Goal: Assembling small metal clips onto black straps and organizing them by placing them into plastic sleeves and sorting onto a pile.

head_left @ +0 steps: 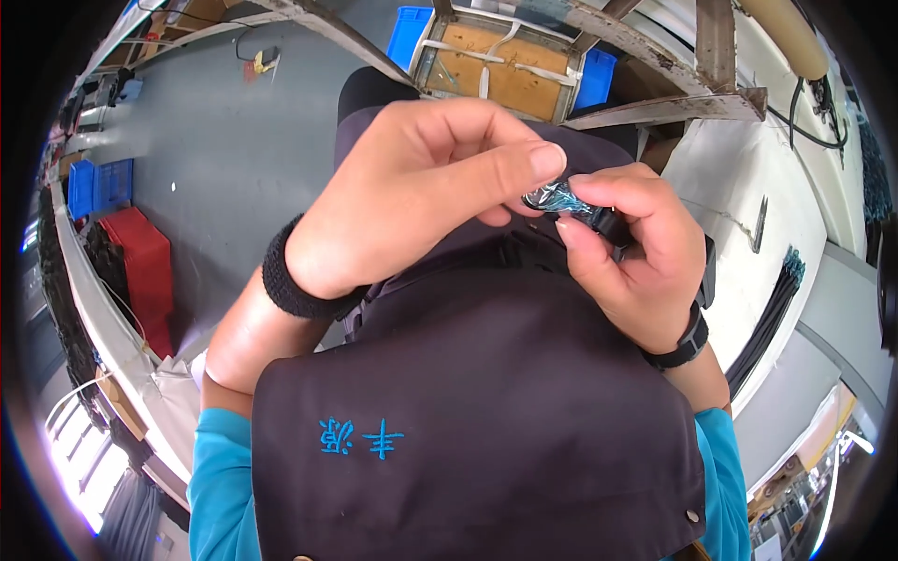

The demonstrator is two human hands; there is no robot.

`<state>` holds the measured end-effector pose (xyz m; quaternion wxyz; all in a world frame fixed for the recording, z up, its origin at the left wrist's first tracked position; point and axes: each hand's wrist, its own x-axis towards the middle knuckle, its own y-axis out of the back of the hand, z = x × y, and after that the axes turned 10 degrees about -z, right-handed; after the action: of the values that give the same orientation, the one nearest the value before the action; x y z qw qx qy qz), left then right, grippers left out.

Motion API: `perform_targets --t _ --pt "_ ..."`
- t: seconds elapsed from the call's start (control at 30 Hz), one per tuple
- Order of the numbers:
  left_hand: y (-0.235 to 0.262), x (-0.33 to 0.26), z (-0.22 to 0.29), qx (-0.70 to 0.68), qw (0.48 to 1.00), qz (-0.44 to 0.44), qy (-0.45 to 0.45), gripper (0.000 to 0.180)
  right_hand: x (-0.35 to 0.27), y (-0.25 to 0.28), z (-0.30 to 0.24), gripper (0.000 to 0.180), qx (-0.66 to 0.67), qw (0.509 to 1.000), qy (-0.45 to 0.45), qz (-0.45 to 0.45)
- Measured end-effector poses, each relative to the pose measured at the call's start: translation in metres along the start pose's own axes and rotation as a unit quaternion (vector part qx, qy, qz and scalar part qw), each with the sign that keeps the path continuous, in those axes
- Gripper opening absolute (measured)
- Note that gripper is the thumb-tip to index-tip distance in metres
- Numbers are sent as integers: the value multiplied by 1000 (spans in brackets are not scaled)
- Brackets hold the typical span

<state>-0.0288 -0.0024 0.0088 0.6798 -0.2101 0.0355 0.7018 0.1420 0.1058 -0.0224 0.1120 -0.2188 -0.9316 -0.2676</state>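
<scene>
The left hand (412,192) pinches its thumb and fingers onto one end of a small black part wrapped in blue wire (561,199), held above the dark apron (486,393). The right hand (636,257) clamps the other end; a steady, close grip probably keeps the wires from slipping.

You see a dark grey apron (486,402) with blue stitching, teal sleeves (217,477), a red crate (140,266), and a possibly blue-black part (561,199).

Small part (558,198) w/ glossy, metallic-looking sheen; apron (486,393) matt dark cloth; wristband (290,280) knitted black fabric; crate (142,266) red plastic; frame (510,56) worn wood.
</scene>
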Motion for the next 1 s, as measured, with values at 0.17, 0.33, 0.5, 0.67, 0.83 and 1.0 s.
perform_targets --t 0.17,0.33,0.5,0.67,0.83,1.0 --pt "1 2 -5 -9 999 8 -34 16 -1 0 -4 30 -2 1000 -13 -1" --pt "-3 -2 -12 -38 998 28 -52 14 0 2 -9 26 -52 998 30 -9" --pt "-5 -4 -16 -16 997 36 -70 14 1 1 -7 25 -69 996 59 -6" --pt "1 -10 -16 86 978 10 -189 10 -1 3 -13 21 -35 999 4 -1" --pt "14 -5 -12 383 839 -39 -385 11 -5 8 -18 16 189 966 -159 -71" --pt "18 -1 -14 458 747 -27 -482 15 -3 8 -22 16 333 923 -182 -67"
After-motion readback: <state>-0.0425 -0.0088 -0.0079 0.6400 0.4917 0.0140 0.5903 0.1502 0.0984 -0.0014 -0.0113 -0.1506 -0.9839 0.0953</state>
